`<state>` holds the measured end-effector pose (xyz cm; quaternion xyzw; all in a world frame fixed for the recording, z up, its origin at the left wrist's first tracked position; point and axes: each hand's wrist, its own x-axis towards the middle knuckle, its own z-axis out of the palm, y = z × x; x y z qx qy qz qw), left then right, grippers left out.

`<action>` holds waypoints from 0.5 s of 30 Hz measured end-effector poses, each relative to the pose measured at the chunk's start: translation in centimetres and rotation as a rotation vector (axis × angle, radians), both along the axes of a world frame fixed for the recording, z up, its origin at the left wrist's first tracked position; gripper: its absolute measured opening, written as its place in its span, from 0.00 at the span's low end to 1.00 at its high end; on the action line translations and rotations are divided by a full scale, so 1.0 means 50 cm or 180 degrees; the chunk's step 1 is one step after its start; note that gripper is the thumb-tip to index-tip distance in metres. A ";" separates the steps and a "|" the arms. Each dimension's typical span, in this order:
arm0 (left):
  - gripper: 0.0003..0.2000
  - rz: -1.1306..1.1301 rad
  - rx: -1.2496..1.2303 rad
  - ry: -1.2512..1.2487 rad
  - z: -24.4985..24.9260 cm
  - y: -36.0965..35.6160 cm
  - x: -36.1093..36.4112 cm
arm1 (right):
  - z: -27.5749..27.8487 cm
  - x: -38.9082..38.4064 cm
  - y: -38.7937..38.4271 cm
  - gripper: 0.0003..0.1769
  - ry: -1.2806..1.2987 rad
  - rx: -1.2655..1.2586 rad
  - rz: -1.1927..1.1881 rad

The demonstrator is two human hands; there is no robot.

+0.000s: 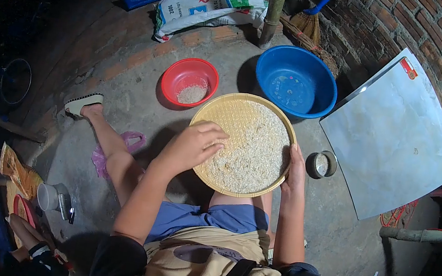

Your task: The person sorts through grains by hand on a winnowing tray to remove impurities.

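A round woven bamboo winnowing tray (pixel 219 110) rests over my lap. Pale, rice-like grains (pixel 255 153) cover most of its right and lower parts, while the weave shows bare at the upper left. My right hand (pixel 295 169) grips the tray's right rim, with the thumb on top and the other fingers mostly hidden beneath. Over the tray's left side is my left hand (pixel 198 145), its fingers bent and drawn together close to the grains. Whatever is between those fingertips, if anything, is too small to make out.
Beyond the tray stand a red basin (pixel 168 79) with some grain and a blue basin (pixel 322 98). A small round container (pixel 321 164) sits to the right, near a large pale board (pixel 391 142). A pink plastic bag (pixel 99 163) lies left. Another person's legs (pixel 22 232) show lower left.
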<state>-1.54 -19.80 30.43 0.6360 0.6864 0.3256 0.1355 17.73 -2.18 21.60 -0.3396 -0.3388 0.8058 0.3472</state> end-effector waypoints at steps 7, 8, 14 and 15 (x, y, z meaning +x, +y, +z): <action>0.12 0.1732 0.0958 -0.0575 -0.071 -0.028 -0.042 | 0.021 0.003 -0.008 0.19 -0.0069 0.0031 -0.0009; 0.13 0.1936 0.1005 -0.0971 -0.094 -0.034 -0.055 | 0.018 0.003 -0.007 0.19 -0.0069 0.0031 -0.0008; 0.19 0.2357 0.0514 -0.2770 -0.108 -0.057 -0.056 | 0.012 0.001 -0.004 0.19 -0.0004 0.0067 -0.0020; 0.21 0.2105 0.0513 -0.3170 -0.120 -0.057 -0.056 | 0.020 0.000 -0.006 0.19 0.0003 0.0071 0.0014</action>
